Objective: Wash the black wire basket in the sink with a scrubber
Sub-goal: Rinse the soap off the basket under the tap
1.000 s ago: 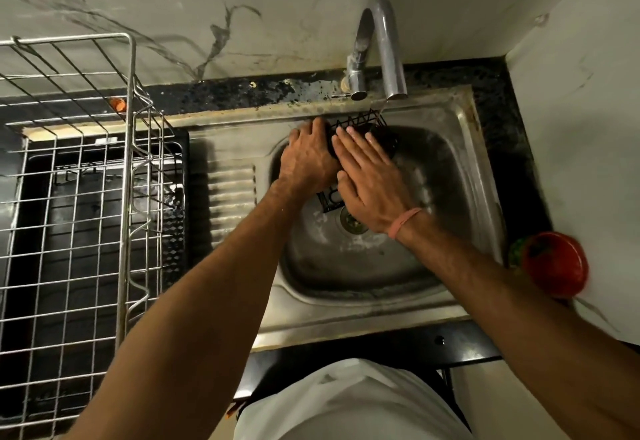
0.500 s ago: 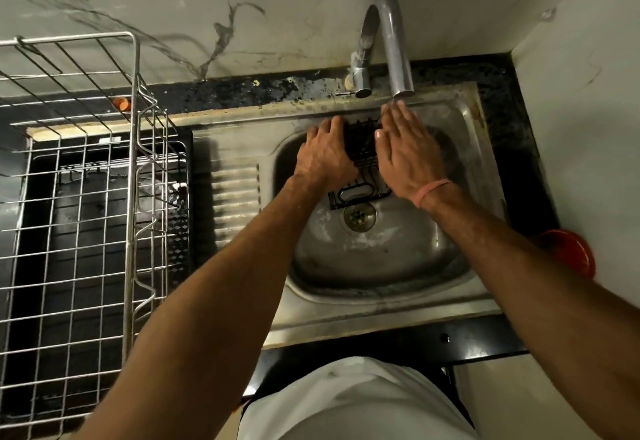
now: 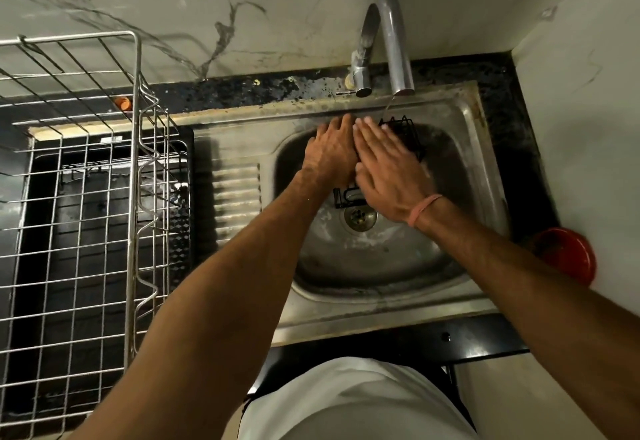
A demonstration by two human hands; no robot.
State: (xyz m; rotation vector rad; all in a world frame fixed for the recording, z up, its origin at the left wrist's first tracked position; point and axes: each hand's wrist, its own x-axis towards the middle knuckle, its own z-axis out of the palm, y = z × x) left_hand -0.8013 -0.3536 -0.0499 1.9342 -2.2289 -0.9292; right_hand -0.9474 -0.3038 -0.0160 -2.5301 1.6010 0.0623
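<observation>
Black wire basket (image 3: 403, 131): in the sink bowl (image 3: 460, 176), at the back, under the tap spout (image 3: 398, 55); a thin stream of water falls onto its far corner. Mostly covered by both hands; only the far right corner and a near edge above the drain (image 3: 359, 217) show.

Left hand (image 3: 330, 154): fingers curled over the basket's left side, holding it.

Right hand (image 3: 384, 166): flat, fingers straight and together, palm pressed on the basket. A second ago it lay here too; half a second ago it had swung out to the basket's right side. It has now come back, so a rubbing stroke looks to be under way.

Scrubber: none visible; possibly under the right palm, cannot tell.

Judgement: washing in progress, basket being rinsed and rubbed, not finished.

Adjacent: steel dish rack (image 3: 86, 197) at left; red bowl (image 3: 568, 254) at right.
</observation>
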